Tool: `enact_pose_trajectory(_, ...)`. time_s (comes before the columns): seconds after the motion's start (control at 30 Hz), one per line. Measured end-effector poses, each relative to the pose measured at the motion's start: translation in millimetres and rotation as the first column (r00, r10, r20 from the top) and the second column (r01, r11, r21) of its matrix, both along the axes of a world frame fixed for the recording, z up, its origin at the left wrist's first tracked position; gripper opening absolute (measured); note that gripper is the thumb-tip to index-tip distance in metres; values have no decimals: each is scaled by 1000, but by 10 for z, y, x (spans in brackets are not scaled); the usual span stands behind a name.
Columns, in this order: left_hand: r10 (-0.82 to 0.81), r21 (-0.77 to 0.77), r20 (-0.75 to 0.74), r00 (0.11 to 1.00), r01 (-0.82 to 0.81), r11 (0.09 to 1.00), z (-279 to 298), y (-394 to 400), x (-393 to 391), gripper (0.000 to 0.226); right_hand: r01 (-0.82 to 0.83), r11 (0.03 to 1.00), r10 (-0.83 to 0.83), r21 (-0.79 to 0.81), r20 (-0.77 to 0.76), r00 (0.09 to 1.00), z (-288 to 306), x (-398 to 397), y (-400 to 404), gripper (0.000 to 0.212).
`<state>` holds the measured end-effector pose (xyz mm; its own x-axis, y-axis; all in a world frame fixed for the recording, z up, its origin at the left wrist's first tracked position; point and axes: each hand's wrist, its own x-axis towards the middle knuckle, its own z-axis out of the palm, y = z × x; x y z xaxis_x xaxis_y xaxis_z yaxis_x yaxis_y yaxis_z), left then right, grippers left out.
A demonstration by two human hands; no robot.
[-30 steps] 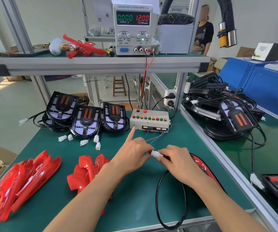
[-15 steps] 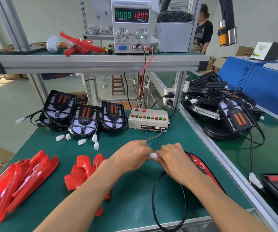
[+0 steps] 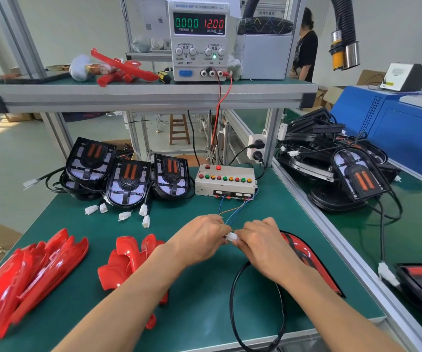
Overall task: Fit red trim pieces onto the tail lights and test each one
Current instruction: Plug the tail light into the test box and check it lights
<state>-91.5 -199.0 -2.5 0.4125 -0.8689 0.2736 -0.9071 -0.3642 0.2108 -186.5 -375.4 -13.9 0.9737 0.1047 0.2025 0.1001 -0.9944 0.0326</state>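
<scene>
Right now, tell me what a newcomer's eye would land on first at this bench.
Probably the glossy red trim pieces heaped at the near left of the green table. Next, the power supply on the upper shelf, its display glowing 0.000 and 12.00. At centre, the left hand and right hand pinch a white connector between them, beside a red-trimmed tail light.

Pale walls, grey floor (image 3: 14, 158), wooden stool (image 3: 179, 129) behind aluminium-framed green workbench (image 3: 199, 308)
</scene>
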Motion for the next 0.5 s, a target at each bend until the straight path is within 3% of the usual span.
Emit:
enact_pose_trajectory(0.07, 30, 53, -3, 1000, -30, 998, -21, -12, 19, 17, 8, 1000, -8, 24, -23, 1000, 29, -6, 35, 44)
enact_pose_trajectory(0.13, 57, 88, -2, 998, -57, 994, -54, -16, 29, 17, 41, 988, -38, 151, -20, 999, 91, -44, 29, 39)
enact_pose_trajectory(0.27, 106, 163, 57, 993, -114, 980, -112, 9, 34, 19, 305, 845, -371, 439, 72, 926, 184, -365, -382, 34)
enact_pose_trajectory(0.33, 104, 213, 106, 989, -125, 969, -128, 13, 33, 19, 527, 715, -567, 459, -60, 821, 174, -649, -712, 42)
enact_pose_trajectory(0.4, 97, 261, 164, 982, -138, 956, -147, -1, 26, 20, 697, 578, -662, 424, -255, 705, 137, -899, -908, 52)
enact_pose_trajectory(0.5, 101, 311, 210, 973, -164, 936, -181, -51, 23, 22, 738, 332, -528, 587, -533, 661, 5, -1049, -988, 60)
